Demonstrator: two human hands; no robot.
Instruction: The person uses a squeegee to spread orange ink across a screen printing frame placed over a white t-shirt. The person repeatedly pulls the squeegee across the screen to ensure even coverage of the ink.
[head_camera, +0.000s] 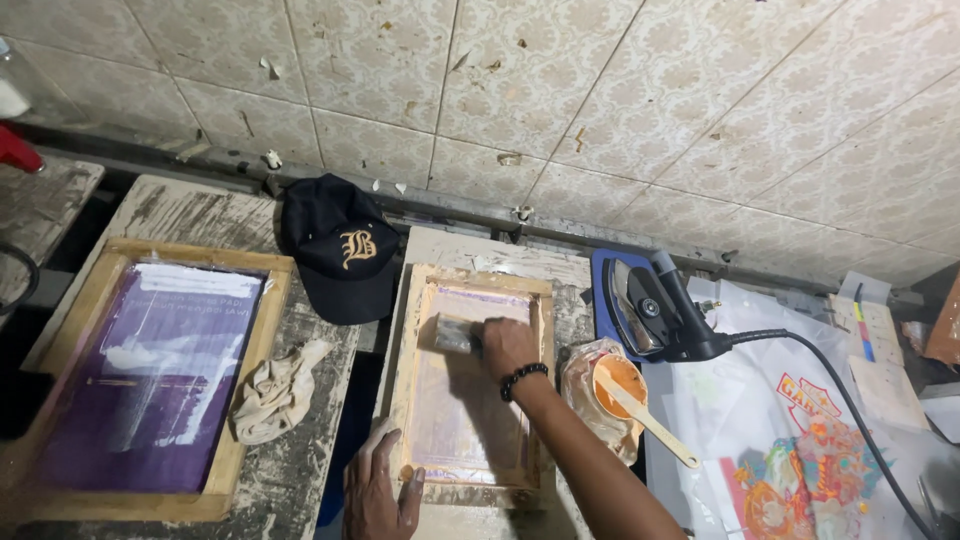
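Observation:
A wooden-framed printing screen with a pale orange-stained mesh lies on the workbench in front of me. My right hand, with a black bead bracelet on the wrist, grips a small squeegee pressed on the upper part of the mesh. My left hand lies flat on the frame's lower left corner, fingers spread, holding nothing.
A second wooden screen with purple mesh lies at left, a crumpled rag beside it. A black cap sits at the back. At right are a tub of orange ink with a spatula, an iron with a cable, and printed sheets.

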